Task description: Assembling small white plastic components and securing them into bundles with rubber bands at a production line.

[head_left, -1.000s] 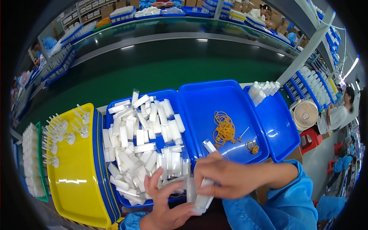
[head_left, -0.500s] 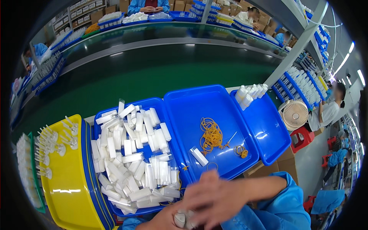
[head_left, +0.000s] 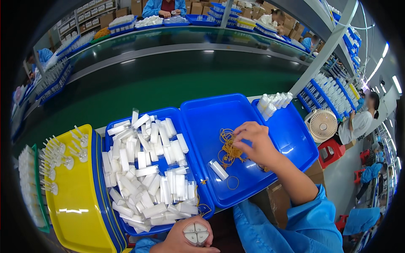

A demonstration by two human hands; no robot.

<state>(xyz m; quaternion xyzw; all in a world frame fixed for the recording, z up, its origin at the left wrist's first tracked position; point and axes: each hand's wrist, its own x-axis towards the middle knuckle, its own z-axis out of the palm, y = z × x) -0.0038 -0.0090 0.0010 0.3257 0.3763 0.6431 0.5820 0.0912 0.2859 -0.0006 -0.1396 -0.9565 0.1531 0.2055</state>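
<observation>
Near the lower edge, my left hand point(head_left: 179, 237) is wrapped round a bundle of white tubes point(head_left: 196, 233), whose wedge-shaped ends face up. My right hand point(head_left: 255, 145) reaches over the middle blue tray point(head_left: 202, 109), fingers bent and apart, at a heap of orange rubber bands point(head_left: 226, 154). I see nothing held in it, and it hides part of the heap. Left of the bands lies a single white tube in a clear wrapper point(head_left: 218, 170), with a loose rubber band point(head_left: 232, 182) beside it.
A blue tray of white wrapped pieces point(head_left: 145, 170) stands on the left, beside a yellow tray point(head_left: 76, 202) with white stemmed parts point(head_left: 55, 152). On the right, a blue tray point(head_left: 291, 143) carries white bundles point(head_left: 270, 105). A green conveyor belt point(head_left: 168, 80) runs behind; a fan point(head_left: 322, 125) stands at right.
My right hand has left the bundle beside my left hand and moved up and right to the rubber bands. My left hand still holds the bundle, its ends now uncovered.
</observation>
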